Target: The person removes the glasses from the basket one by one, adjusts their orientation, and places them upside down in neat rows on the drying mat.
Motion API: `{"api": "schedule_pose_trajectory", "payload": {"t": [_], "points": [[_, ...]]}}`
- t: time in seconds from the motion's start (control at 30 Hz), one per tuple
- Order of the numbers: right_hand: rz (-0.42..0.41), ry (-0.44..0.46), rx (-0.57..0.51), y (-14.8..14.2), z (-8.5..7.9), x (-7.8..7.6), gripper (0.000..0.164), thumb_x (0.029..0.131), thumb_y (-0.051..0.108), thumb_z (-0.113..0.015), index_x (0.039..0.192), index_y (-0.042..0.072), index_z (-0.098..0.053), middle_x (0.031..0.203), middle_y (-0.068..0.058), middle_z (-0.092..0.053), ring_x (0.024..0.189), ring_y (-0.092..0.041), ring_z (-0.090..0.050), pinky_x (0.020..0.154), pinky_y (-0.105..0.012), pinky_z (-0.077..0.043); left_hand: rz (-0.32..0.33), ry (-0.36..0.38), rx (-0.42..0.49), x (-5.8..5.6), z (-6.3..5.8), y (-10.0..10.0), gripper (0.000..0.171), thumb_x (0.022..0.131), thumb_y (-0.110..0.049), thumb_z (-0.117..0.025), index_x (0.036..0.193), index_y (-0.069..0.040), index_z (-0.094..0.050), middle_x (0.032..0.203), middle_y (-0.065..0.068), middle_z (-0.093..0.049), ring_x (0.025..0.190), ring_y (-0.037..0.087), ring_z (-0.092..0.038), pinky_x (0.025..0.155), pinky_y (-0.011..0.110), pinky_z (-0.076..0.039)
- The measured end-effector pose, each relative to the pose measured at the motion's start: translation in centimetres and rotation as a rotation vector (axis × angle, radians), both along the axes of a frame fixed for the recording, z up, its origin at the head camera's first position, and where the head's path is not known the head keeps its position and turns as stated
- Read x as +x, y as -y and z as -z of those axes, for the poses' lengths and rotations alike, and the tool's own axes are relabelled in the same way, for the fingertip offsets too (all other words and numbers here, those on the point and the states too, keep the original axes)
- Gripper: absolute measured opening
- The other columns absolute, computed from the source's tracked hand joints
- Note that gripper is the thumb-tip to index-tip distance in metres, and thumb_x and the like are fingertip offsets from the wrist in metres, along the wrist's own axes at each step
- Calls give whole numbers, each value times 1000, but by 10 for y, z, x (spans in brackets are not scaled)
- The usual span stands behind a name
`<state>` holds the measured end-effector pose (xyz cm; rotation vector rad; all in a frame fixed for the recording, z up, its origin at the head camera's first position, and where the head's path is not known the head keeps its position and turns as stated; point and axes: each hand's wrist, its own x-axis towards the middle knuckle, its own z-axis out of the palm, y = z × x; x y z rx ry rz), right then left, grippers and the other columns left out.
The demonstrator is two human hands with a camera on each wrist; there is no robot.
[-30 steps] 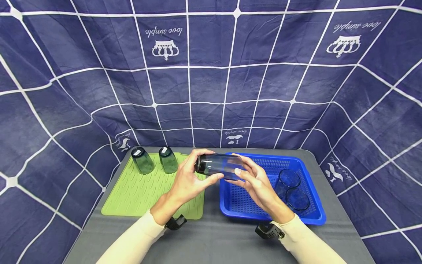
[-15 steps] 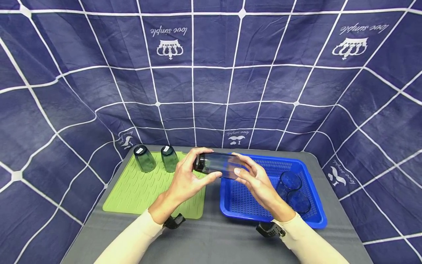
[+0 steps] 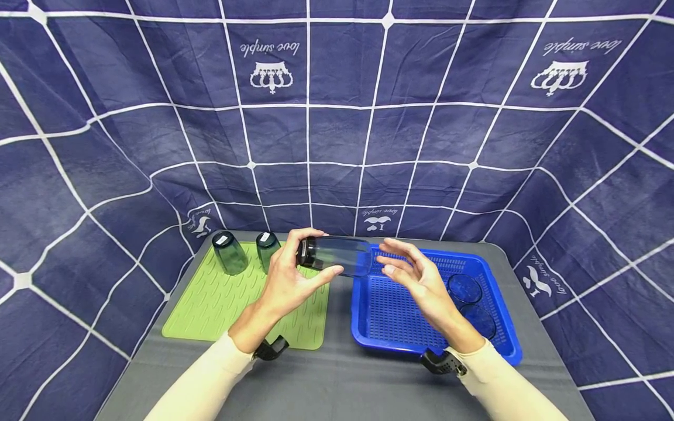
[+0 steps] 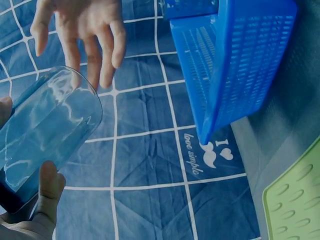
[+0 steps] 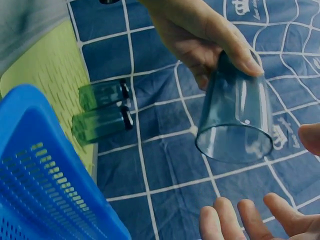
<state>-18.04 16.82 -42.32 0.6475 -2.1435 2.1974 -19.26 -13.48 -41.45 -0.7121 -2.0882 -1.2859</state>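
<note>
My left hand (image 3: 291, 272) grips a tinted drinking glass (image 3: 339, 255) by its dark base end, thumb below and fingers above. The glass lies sideways in the air, its rim pointing right. Just off that rim my right hand (image 3: 418, 280) hovers with fingers spread, holding nothing. In the right wrist view a gap shows between its fingertips (image 5: 227, 212) and the glass (image 5: 235, 115). Two more glasses, one at the far left (image 3: 230, 254) and one beside it (image 3: 267, 248), stand upside down on the green drying mat (image 3: 237, 310).
A blue plastic basket (image 3: 363, 336) sits on the right of the grey table (image 3: 337, 380), under my right hand. Two clear glasses, a rear one (image 3: 464, 287) and a front one (image 3: 478, 320), are in its right side. Patterned blue cloth (image 3: 337, 134) surrounds the table.
My right hand has let go of the rim end and moved slightly right. The left hand has carried the glass a little left and up.
</note>
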Motion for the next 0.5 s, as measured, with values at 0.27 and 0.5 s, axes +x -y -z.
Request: {"api": "schedule_pose_trajectory", "payload": {"t": [0.27,0.5], "points": [[63,-47,82,-20,0,0,59,110,-1,-71,167,2,-55,157,7,-68,140,-6,-75,109,-24,-64,-53,16,-13,-7,4,4,73,82,-24,-109,142,-15,-70,135,1,-83,124,23,-80,107,24,-55],[82,-89,129,-32,1,-3,60,109,-2,-73,166,2,-55,160,5,-67,140,-6,-74,108,-25,-66,-71,17,1,-13,8,8,71,82,-23,-109,142,-16,-72,136,2,-82,124,27,-79,107,20,-54]]}}
